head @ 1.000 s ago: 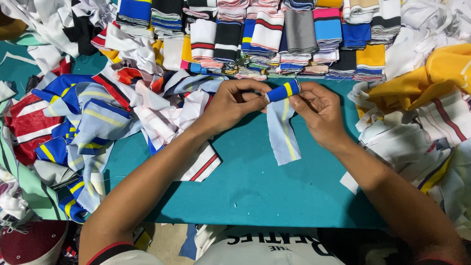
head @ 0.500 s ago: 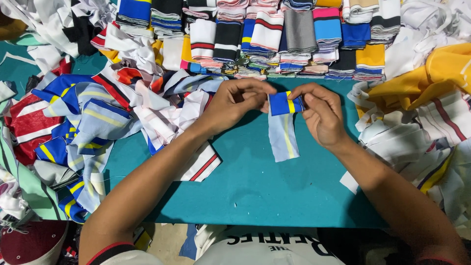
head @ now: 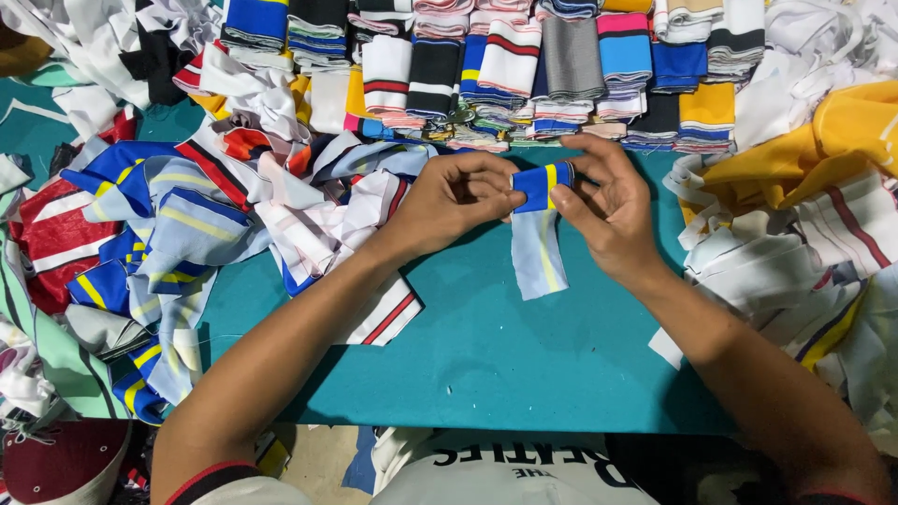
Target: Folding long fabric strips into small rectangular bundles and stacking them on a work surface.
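Loose heap of striped fabric scraps (head: 159,243) at left, spilling over teal worktop (head: 505,365). Left hand (head: 454,201) closed, fingertips pinching left edge of blue rib strip (head: 540,220). Since half second ago: strip's blue folded top slightly lower and squarer, yellow stripe now upright, pale tail hanging shorter onto worktop; fold looks tightened, judged mid-folding. Right hand (head: 608,210) gripping strip's right edge, thumb in front, fingers behind. Strip held between both hands, just above worktop. Folded stacks (head: 524,65) behind; yellow cloth (head: 842,140) at right.

This looks like a sewing workshop: a teal table (head: 486,365) with heaps of cloth scraps (head: 159,234) at nine o'clock and neat folded stacks (head: 524,65) at twelve.
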